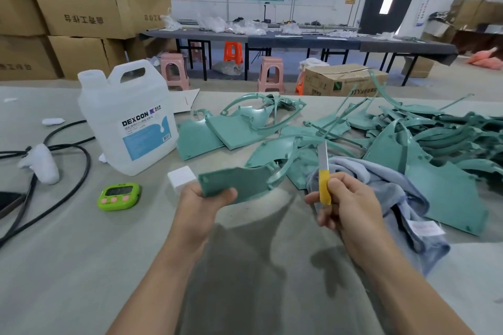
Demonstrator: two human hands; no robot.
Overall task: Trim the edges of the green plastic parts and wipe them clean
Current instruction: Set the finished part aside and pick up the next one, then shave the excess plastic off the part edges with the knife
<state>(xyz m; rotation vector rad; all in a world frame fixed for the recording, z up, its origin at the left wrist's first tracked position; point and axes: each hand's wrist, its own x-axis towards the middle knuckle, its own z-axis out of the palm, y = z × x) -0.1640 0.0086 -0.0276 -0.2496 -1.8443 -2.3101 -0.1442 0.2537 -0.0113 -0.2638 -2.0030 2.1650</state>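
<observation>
My left hand (202,202) grips a flat green plastic part (239,182) by its lower left corner and holds it above the table. To its right, my right hand (345,202) holds a small trimming blade (324,171) with a yellow-wrapped handle, tip pointing up, a short way from the part's right end. A blue-grey cloth (392,198) lies crumpled under and behind that hand. More green parts lie in a small stack (217,133) at mid table and in a big heap (435,139) on the right.
A white DEXCON jug (128,119) stands at left centre, with a small white block (181,178) and a green timer (119,196) near it. Black cables (68,163) and a white wad (40,163) lie far left. Cardboard boxes, stools and a long table stand behind.
</observation>
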